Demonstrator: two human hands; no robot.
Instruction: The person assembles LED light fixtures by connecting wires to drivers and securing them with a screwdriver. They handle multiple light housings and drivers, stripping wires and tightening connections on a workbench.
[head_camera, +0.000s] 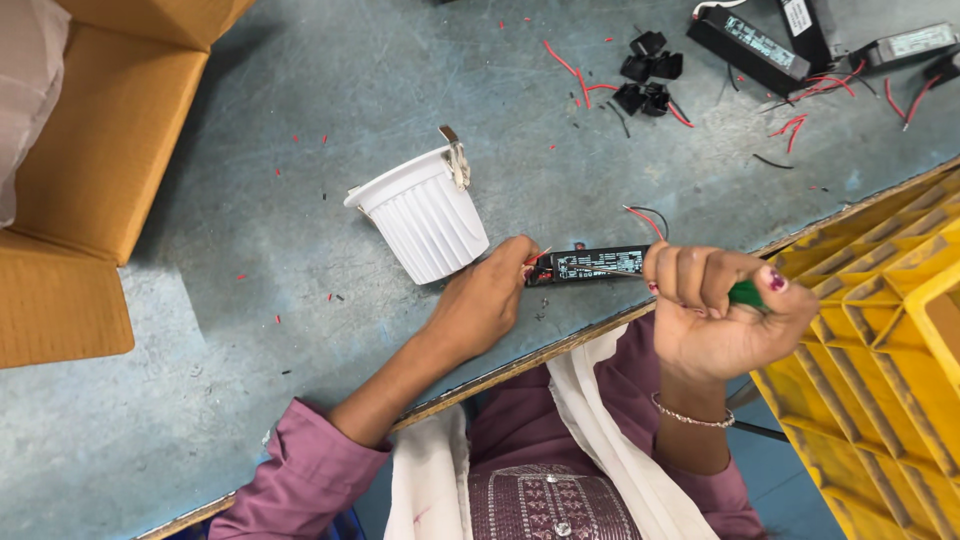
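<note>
The left hand (483, 300) pinches one end of the black LED driver (590, 264) near the table's (300, 90) near edge — the right hand (715, 315) fists a green-handled screwdriver (742, 293) onto it, just right of the white downlight housing (425, 215).

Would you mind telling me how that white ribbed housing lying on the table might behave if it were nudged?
The white housing lies on its side and looks round and tapered, so it would probably roll in a curve. It seems hollow plastic, likely light. The metal clip at its rim may stop the roll.
</note>
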